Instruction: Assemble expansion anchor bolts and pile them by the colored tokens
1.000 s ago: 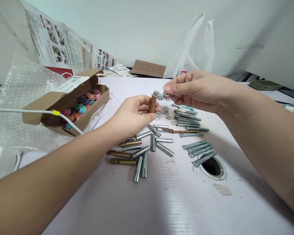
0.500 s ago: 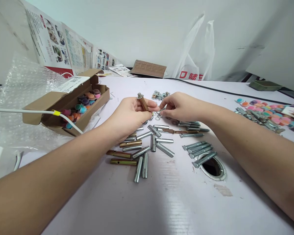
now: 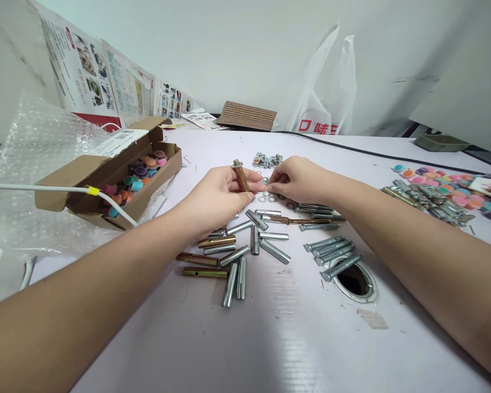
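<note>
My left hand (image 3: 225, 191) is closed around a brass-coloured expansion bolt (image 3: 241, 177), which leans with its silver end upward. Its fingertips reach toward those of my right hand (image 3: 292, 177), and they nearly touch. The thumb and fingers of my right hand are pinched together over the washers (image 3: 272, 200); what lies between them is too small to make out. Just behind the hands is a pile of nuts (image 3: 267, 159). Silver sleeves (image 3: 274, 251) and brass-coloured sleeves (image 3: 204, 272) lie loose in front of my left hand.
Silver bolts (image 3: 329, 251) lie to the right, some over the rim of a round table hole (image 3: 368, 295). A cardboard box (image 3: 147, 188) of colourful caps stands left beside bubble wrap (image 3: 53, 131). Assembled bolts (image 3: 437, 202) and more colourful caps (image 3: 429, 177) lie far right.
My left hand has shifted very slightly right with the bolt, which stands a bit more upright. My right fingertips remain pinched by the washers.
</note>
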Action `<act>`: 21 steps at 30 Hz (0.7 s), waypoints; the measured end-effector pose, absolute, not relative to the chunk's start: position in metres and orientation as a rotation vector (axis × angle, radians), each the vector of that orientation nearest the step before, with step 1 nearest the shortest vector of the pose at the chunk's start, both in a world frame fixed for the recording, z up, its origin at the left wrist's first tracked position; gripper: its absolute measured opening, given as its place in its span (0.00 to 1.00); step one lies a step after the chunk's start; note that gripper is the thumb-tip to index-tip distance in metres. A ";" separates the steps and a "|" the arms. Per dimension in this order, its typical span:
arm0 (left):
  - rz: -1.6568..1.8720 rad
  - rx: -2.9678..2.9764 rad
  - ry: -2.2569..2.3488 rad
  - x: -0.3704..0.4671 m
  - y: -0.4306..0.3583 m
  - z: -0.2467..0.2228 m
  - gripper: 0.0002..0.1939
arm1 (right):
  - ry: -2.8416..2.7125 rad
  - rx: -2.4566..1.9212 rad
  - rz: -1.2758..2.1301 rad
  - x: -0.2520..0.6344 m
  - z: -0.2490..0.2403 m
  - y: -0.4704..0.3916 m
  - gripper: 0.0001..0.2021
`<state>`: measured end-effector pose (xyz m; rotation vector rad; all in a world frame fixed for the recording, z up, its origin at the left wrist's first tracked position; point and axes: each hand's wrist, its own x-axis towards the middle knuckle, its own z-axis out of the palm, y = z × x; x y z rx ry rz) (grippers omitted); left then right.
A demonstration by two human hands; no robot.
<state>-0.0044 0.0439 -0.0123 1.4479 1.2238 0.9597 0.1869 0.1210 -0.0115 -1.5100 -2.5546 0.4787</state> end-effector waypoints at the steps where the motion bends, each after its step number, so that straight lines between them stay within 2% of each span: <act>1: 0.944 1.462 1.231 -0.005 0.044 -0.012 0.14 | -2.560 -1.501 0.473 0.188 -0.011 0.122 0.08; 8: 0.853 1.568 1.289 -0.005 0.044 -0.011 0.12 | -2.372 -1.408 0.340 0.189 0.003 0.115 0.11; 16: 0.732 1.697 1.269 -0.004 0.042 -0.005 0.05 | -2.212 -0.748 0.282 0.164 0.014 0.082 0.08; 21: 0.784 1.720 1.178 -0.004 0.038 -0.006 0.05 | -2.306 -0.868 0.364 0.167 0.018 0.076 0.09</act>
